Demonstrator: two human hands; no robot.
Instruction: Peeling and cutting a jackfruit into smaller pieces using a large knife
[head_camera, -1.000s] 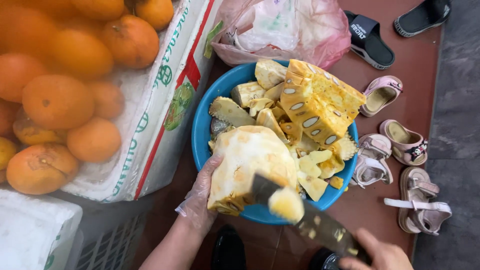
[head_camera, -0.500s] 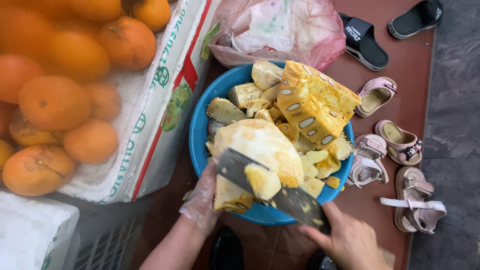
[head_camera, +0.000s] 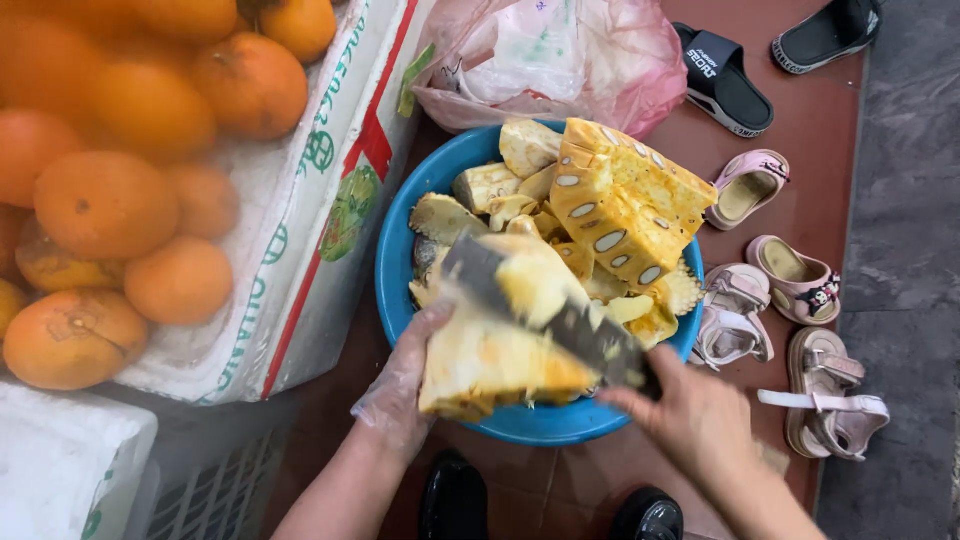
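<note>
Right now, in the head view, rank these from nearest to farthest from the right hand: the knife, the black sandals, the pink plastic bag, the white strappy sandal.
From the right hand:
1. Knife, in its grip, blade across the fruit.
2. White strappy sandal, just to its right on the floor.
3. Pink plastic bag, above the blue bowl.
4. Black sandals, top right; close to the bag's distance, so this order is tentative.

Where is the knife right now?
In the head view the knife lies slantwise across the big fruit chunk over the blue basin, gripped by the right hand, with the gloved left hand steadying the chunk's left side.
</note>
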